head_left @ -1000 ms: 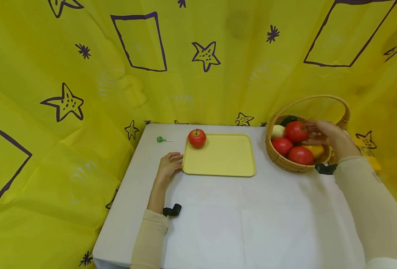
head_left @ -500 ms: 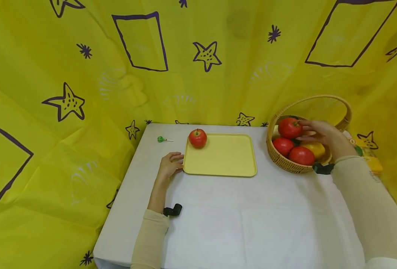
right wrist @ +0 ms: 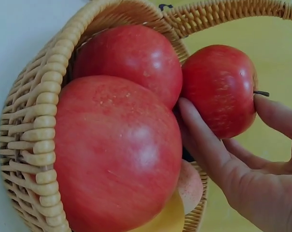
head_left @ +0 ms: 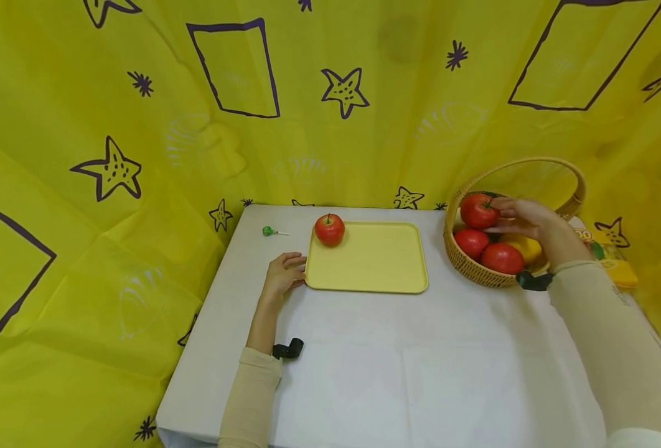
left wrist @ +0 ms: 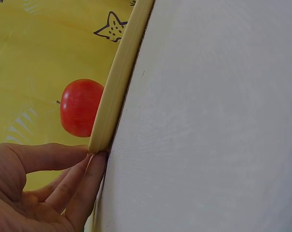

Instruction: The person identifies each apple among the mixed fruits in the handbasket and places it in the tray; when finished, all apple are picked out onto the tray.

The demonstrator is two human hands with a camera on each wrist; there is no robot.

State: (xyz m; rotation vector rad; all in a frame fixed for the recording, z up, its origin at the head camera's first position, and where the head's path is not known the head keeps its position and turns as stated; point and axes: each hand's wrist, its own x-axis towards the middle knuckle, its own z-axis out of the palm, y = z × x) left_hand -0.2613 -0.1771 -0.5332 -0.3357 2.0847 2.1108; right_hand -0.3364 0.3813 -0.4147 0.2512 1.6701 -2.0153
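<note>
In the head view, my right hand (head_left: pixel 523 219) holds a red apple (head_left: pixel 478 211) over the back left of a wicker basket (head_left: pixel 478 274). Seen from the right wrist, the thumb lies by the apple's stem and the fingers (right wrist: pixel 203 135) support its other side. Two more round red fruits (right wrist: pixel 121 150) sit below it in the basket. My left hand (head_left: pixel 283 274) is at the left edge of a yellow tray (head_left: pixel 370 258); from the left wrist, thumb and fingertips pinch the tray's rim (left wrist: pixel 112 106). Another red apple (head_left: pixel 329 230) stands on the tray's back left corner.
A green lollipop (head_left: pixel 267 231) lies at the table's back left. Yellow fruit (head_left: pixel 523 247) lies in the basket, whose tall handle (head_left: pixel 532 160) arches over it. A yellow package (head_left: pixel 616 267) is right of the basket. A yellow patterned curtain (head_left: pixel 342 143) hangs behind the white table (head_left: pixel 353 367).
My right hand has moved left and slightly back with the red apple, raising it across the basket toward its back left rim. The left hand and tray have stayed in place.
</note>
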